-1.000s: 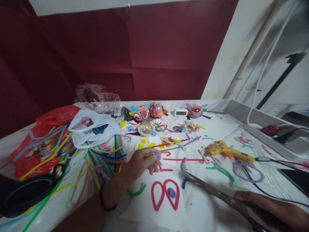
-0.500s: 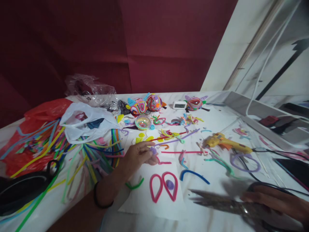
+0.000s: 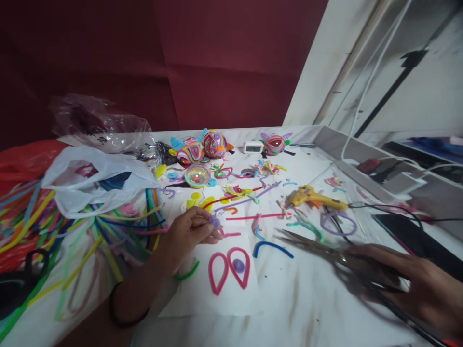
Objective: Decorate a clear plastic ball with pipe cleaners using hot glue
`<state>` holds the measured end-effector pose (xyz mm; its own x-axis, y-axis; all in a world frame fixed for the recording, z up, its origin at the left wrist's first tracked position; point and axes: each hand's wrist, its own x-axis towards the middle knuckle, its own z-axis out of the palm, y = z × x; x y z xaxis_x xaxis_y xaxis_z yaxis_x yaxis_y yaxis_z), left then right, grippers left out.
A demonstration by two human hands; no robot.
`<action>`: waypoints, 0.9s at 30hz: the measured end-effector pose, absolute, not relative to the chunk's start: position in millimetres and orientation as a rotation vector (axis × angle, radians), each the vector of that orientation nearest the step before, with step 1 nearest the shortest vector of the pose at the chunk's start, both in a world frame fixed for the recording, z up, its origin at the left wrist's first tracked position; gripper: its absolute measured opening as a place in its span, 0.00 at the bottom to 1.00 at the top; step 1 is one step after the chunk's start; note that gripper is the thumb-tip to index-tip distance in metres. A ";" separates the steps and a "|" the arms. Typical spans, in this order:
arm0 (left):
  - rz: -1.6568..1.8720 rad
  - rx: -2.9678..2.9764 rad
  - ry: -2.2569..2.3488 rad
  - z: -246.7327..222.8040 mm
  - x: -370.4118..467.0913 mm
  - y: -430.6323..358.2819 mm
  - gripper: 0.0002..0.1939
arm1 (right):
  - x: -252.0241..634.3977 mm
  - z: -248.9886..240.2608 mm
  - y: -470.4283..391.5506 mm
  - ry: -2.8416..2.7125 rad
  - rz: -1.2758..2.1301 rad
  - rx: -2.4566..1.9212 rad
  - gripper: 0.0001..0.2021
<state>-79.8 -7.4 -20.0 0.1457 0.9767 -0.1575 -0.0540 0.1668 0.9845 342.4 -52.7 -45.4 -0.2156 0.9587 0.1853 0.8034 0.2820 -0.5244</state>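
My left hand (image 3: 190,230) pinches a small purple coil (image 3: 214,222) between thumb and fingers, above the top of a white paper sheet (image 3: 195,301). On that sheet lie two pink teardrop loops (image 3: 218,273); a second purple coil (image 3: 238,265) sits inside the right loop. At the right, my right hand (image 3: 408,274) is wrapped round the handles of metal scissors (image 3: 325,250), whose blades point left and look nearly closed. A blue pipe cleaner piece (image 3: 274,248) lies just left of the blade tips.
A yellow glue gun (image 3: 311,198) with a cord lies at centre right, near a purple ring (image 3: 338,224). Decorated balls (image 3: 189,150) and a white digital clock (image 3: 253,147) stand at the back. Plastic bags (image 3: 101,178) and many pipe cleaners fill the left. A phone (image 3: 415,241) lies right.
The camera view has shifted, moving most things leftward and slightly up. My right hand and the scissors have come further into view, the blades now nearer together. My left hand still holds the purple coil.
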 end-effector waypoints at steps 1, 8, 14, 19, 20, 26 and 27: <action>1.011 1.108 1.130 -19.9 -79.6 -7.7 0.19 | 340.2 -44.1 -52.2 -2.141 0.443 -1.559 0.23; 0.978 1.129 1.144 -19.1 -77.1 -8.7 0.17 | 327.6 -44.4 -44.6 -2.325 0.265 -1.514 0.25; 0.936 1.148 1.122 -19.7 -73.4 -9.7 0.16 | 318.7 -41.0 -44.5 -2.480 0.058 -1.469 0.24; 0.946 1.171 1.096 -21.0 -72.6 -12.8 0.13 | 318.1 -48.1 -43.8 -2.667 -0.318 -1.317 0.18; 0.945 1.182 1.094 -20.8 -72.7 -13.3 0.12 | 320.7 -51.4 -43.9 -2.666 -0.354 -1.332 0.18; 0.916 1.231 1.111 -18.1 -72.4 -14.5 0.10 | 322.3 -47.9 -50.9 -2.625 -0.339 -1.476 0.18; 0.911 1.239 1.115 -18.3 -72.0 -14.7 0.10 | 312.5 -40.1 -53.1 -2.569 -0.351 -1.465 0.17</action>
